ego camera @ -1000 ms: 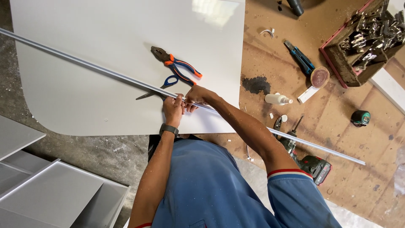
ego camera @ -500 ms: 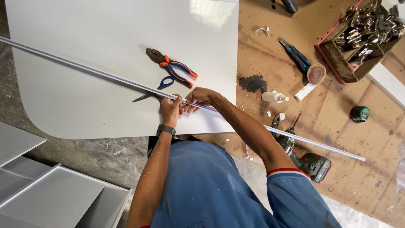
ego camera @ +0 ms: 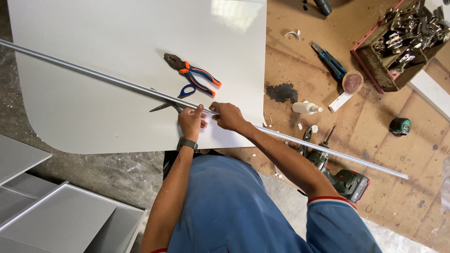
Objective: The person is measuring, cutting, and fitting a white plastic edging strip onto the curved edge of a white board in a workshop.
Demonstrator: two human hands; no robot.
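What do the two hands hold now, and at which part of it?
Both the left hand and the right hand grip the long grey strip near its middle, side by side.

Workshop seen from above. Rough grey concrete floor [ego camera: 103,173] at left and bottom; brown board floor covering [ego camera: 384,154] at right, dusty w/ sawdust, a dark stain [ego camera: 281,92] near the panel edge. Large white glossy panel [ego camera: 117,42] w/ one rounded corner fills the upper left; a bright patch of light [ego camera: 234,11] reflects near its top edge. Grey flat panels [ego camera: 51,220] stacked at lower left. White board edge [ego camera: 433,93] at far right.
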